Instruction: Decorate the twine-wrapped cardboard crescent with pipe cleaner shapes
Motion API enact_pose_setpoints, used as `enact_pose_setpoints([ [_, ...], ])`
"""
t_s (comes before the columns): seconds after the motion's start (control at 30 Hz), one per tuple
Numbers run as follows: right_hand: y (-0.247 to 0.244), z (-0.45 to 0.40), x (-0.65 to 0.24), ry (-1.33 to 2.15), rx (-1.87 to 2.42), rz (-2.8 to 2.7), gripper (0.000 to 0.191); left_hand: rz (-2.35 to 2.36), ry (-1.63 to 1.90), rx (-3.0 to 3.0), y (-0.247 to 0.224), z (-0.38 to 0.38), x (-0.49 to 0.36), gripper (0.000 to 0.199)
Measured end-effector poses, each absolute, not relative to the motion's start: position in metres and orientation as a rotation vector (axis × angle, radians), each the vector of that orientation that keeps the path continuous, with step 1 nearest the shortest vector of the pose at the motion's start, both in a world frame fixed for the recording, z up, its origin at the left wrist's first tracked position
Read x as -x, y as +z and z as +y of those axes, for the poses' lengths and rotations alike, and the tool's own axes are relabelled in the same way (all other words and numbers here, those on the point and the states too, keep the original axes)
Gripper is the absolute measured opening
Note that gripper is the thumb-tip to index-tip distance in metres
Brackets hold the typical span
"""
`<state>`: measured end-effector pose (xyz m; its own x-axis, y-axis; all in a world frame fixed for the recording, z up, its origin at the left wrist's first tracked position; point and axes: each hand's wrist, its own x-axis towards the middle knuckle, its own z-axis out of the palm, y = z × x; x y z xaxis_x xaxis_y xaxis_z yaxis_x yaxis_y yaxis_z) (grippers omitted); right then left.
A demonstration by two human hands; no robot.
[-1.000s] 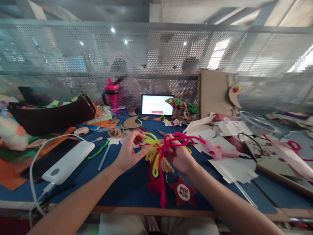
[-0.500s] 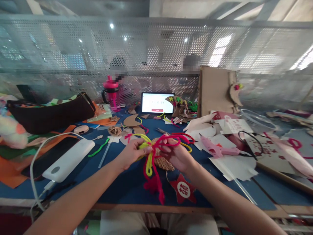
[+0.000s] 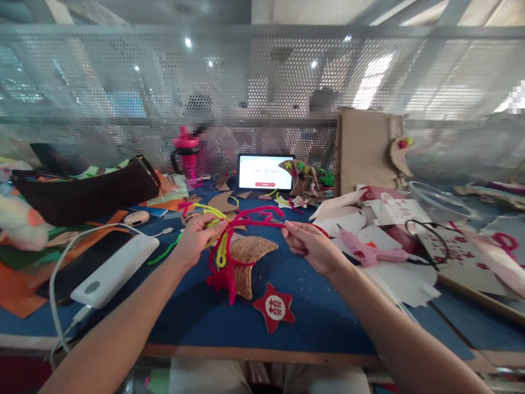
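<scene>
My left hand (image 3: 204, 234) is closed around a bundle of yellow and pink pipe cleaners (image 3: 221, 253), gathered into loops. Between thumb and fingers, my right hand (image 3: 305, 241) pinches a pink strand (image 3: 268, 224) that stretches across from the bundle. Looped ends and a fuzzy pink tuft (image 3: 223, 282) dangle beneath my left hand. Just right of the bundle is a crescent wrapped in brown twine (image 3: 252, 250); whether it is joined to the bundle I cannot tell. Below it is a red star (image 3: 274, 307) with a white disc and red character.
A pink glue gun (image 3: 367, 249) lies on paper scraps to the right. On the left are a white power bank (image 3: 117, 271) with its cable and a dark phone (image 3: 88, 262). A lit tablet (image 3: 266, 172) and a pink bottle (image 3: 187, 156) stand at the back.
My hands have moved apart, the right one drawing a pink strand out to the right. The bundle, twine crescent and red star have shifted left, exposing more of the crescent.
</scene>
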<state>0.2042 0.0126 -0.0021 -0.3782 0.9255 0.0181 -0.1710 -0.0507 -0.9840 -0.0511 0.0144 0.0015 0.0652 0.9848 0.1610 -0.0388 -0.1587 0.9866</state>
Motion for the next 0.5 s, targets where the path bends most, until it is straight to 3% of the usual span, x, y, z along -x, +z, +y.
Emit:
enact_pose_setpoints([
  [0.5, 0.002, -0.006, -0.185, 1.52, 0.769, -1.199, 0.052, 1.108, 1.206, -1.336, 0.002, 0.018, 0.054, 0.031],
])
